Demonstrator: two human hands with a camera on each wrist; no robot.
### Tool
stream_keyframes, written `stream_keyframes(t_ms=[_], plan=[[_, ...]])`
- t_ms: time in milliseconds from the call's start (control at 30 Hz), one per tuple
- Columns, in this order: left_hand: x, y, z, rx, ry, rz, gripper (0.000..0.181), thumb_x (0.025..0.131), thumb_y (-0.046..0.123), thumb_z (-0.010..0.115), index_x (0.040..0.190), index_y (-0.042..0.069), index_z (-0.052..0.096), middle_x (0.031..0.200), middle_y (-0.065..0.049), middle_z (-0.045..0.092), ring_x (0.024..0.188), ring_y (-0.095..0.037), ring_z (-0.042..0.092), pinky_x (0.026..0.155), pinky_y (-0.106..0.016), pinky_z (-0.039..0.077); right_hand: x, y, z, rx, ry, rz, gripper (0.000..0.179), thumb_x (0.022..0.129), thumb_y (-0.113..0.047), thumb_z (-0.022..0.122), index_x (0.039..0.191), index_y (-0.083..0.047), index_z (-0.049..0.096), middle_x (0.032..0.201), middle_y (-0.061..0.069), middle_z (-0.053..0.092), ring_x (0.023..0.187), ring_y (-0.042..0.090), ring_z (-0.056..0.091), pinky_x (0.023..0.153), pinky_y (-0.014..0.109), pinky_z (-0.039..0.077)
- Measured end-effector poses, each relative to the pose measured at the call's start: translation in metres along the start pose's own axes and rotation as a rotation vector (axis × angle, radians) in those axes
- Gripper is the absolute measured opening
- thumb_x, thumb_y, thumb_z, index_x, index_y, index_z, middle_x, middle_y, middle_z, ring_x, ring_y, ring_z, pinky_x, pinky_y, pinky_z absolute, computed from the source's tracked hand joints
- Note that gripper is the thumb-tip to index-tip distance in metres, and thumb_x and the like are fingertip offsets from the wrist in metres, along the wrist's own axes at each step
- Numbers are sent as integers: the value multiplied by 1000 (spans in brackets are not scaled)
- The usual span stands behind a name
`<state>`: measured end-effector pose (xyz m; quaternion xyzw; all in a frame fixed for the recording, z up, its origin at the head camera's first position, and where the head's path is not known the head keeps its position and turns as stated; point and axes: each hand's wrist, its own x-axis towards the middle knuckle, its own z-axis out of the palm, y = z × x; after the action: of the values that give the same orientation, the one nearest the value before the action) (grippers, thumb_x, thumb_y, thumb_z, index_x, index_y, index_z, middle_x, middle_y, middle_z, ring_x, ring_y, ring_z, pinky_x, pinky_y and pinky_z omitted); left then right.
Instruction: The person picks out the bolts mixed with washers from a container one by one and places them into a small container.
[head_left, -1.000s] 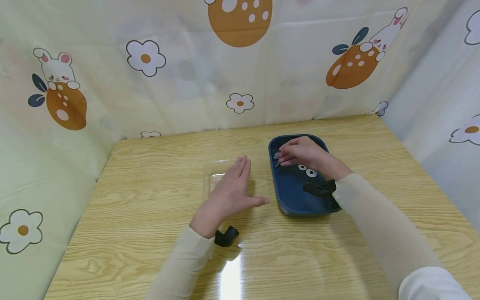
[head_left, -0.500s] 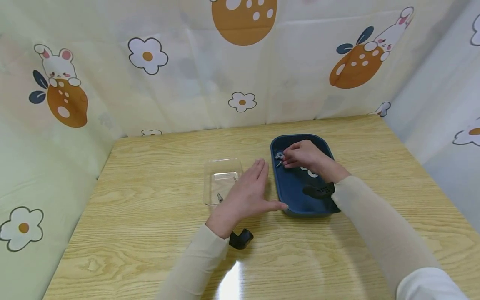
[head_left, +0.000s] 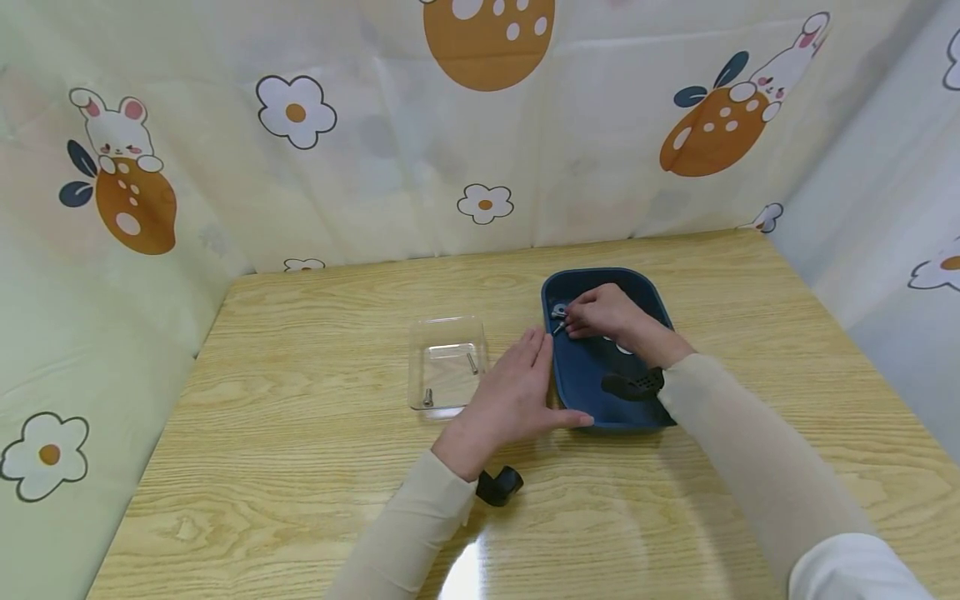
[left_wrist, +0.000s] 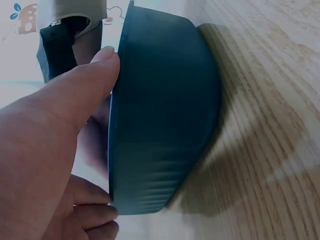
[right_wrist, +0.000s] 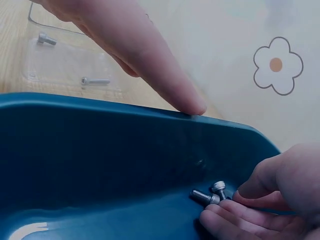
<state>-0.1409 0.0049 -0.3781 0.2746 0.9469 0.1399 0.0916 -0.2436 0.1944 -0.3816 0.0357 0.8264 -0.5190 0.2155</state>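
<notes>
My left hand (head_left: 517, 392) lies along the near-left side of a dark blue bin (head_left: 600, 408), fingers straight. In the left wrist view its thumb (left_wrist: 95, 75) and fingertips touch the bin's rim. In the right wrist view a fingertip of that hand presses on the rim. My right hand (head_left: 603, 312) reaches into the bin's left side, fingers slightly bent. At its fingertips are two silver socket-head screws: one lying screw (right_wrist: 202, 196) and one tilted screw (right_wrist: 219, 188). Both show beyond the fingers, their ends partly hidden.
A clear plastic box (head_left: 416, 358) left of the bin holds two screws, a short screw (head_left: 428, 397) and a longer screw (head_left: 472, 363). White ring shapes (head_left: 624, 348) on the bin floor are partly covered by my right hand. A patterned curtain (head_left: 375, 150) hangs behind the wooden table (head_left: 300, 458).
My left hand has moved right, from over the clear box to the bin's rim, uncovering the screws in the box. My right hand has shifted slightly at the screws.
</notes>
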Motion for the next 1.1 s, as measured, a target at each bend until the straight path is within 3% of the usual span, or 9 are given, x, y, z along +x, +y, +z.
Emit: stream_keyframes(t_ms=[367,733,1100], plan=[[0,2,1,16,-20,-8,115,82,76,57,159,2,12,167,-14,13,155,-24,12,126,-35,18,5,1,10,-19,-2,9,34,102,-7,48,129,12,57,118,28,65,91,18,73,85,31,60],[1,3,-2,40,-23,2,115,82,76,58,158,1,14,166,-14,16,155,-24,15,125,-35,20,8,2,18,17,-1,14,34,100,-4,51,128,13,58,123,29,62,77,7,70,78,24,60],[0,4,-2,70,-23,-1,116,81,77,57,158,2,14,166,-14,16,155,-24,15,125,-35,21,7,4,19,50,-14,14,35,99,-3,50,130,12,57,128,30,59,76,4,69,79,24,60]])
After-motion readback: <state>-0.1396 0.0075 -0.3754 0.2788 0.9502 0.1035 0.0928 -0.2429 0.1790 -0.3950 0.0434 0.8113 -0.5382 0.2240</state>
